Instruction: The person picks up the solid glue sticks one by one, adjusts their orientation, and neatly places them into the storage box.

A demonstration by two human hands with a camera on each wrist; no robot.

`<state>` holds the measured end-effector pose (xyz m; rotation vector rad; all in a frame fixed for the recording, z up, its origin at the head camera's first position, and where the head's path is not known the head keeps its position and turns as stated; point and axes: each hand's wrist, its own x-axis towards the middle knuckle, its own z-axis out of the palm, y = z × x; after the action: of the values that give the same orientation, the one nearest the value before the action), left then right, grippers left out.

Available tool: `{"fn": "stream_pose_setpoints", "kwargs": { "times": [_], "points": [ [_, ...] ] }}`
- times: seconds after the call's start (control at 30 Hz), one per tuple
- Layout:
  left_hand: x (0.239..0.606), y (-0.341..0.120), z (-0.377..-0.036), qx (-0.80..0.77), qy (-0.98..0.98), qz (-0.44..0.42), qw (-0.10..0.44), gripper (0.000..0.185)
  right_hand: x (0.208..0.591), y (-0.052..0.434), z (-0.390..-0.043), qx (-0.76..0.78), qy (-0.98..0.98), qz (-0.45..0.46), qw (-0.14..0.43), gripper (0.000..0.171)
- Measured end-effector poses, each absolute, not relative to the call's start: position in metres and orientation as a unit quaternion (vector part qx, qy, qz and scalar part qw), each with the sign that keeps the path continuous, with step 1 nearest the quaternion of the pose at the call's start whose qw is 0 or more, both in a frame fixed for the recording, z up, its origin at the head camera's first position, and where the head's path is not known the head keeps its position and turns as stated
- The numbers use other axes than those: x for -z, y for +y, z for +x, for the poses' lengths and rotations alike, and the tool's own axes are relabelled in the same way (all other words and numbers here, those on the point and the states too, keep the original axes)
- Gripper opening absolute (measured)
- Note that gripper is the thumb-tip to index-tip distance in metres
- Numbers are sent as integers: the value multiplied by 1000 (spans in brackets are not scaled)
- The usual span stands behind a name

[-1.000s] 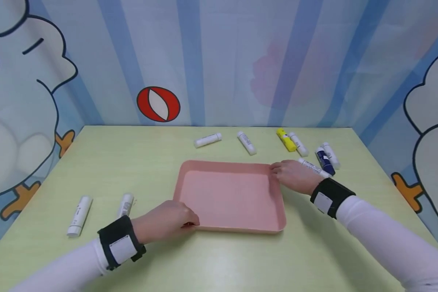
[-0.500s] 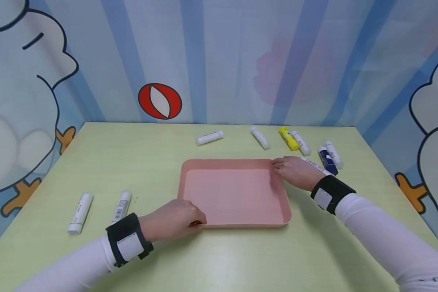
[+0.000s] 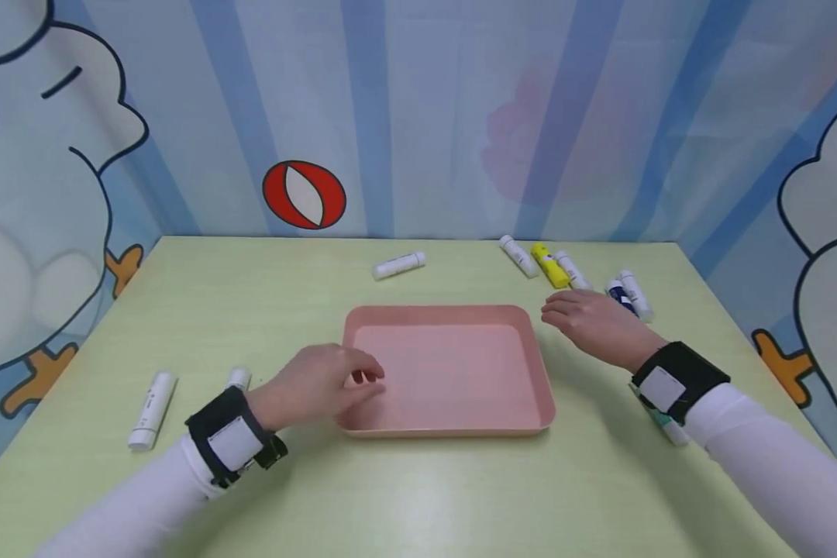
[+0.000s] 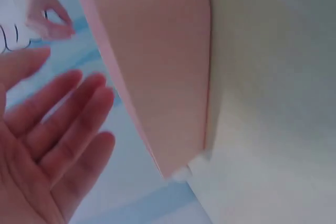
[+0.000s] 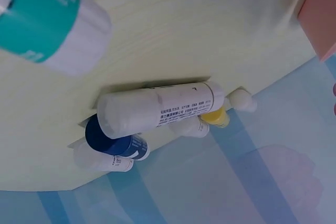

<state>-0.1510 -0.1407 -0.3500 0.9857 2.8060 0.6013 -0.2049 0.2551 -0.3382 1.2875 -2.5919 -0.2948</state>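
Observation:
A shallow pink tray [image 3: 453, 372] lies in the middle of the table. My left hand [image 3: 317, 384] hovers over its front left corner, fingers loosely bent and holding nothing; in the left wrist view the palm and fingers stand apart from the tray's side [image 4: 157, 66]. Just beyond the tray's right edge is my right hand [image 3: 596, 322], off the rim and also holding nothing. A white glue stick [image 5: 163, 108] lies near it, hidden behind the hand in the head view. A teal-and-white glue stick [image 3: 669, 428] is partly covered by my right wrist.
At the back right lie a rolling-looking white glue stick [image 3: 518, 256], a yellow one [image 3: 549, 266], a navy one [image 3: 619, 294] and other white ones. Another white stick [image 3: 399, 266] lies behind the tray. Two more, including this upright-pointing one [image 3: 153, 411], are at left.
Both hands have let go of the tray, which had shifted slightly right. My right hand moved right, my left hand up and back. One white glue stick at the back moved right toward the yellow one.

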Motion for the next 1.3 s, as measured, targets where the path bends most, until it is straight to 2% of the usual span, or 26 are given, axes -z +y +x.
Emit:
{"fn": "stream_pose_setpoints", "kwargs": {
  "times": [0.1, 0.17, 0.33, 0.43, 0.53, 0.73, 0.93, 1.07, 1.17, 1.3],
  "points": [
    [346, -150, -165, -215, 944, 247, 23, 23, 337, 261, -198, 81, -889, 432, 130, 32],
    [345, -156, -173, -232, 953, 191, 34, 30, 337, 264, -192, 64, -890, 431, 136, 33],
    [352, -166, -187, -277, 949, 81, 124, 53, 341, 266, -180, 38, -879, 448, 159, 33],
    [360, -169, -192, -310, 934, 46, 172, 55, 343, 266, -177, 33, -872, 454, 177, 33],
    [368, -167, -195, -321, 926, 32, 196, 45, 345, 267, -174, 25, -870, 454, 192, 34],
    [374, -160, -197, -295, 932, 34, 210, 28, 340, 275, -167, 5, -880, 431, 201, 35],
    [379, -158, -199, -303, 930, 53, 202, 27, 330, 288, -166, 6, -894, 391, 217, 37],
    [382, -158, -199, -311, 929, 57, 194, 25, 327, 297, -164, -1, -916, 332, 226, 29],
    [381, -157, -197, -309, 930, 57, 191, 25, 328, 303, -159, -11, -948, 250, 197, 37],
    [379, -155, -197, -306, 931, 62, 187, 25, 332, 314, -151, -19, -986, 130, 102, 56]
  ]
}}
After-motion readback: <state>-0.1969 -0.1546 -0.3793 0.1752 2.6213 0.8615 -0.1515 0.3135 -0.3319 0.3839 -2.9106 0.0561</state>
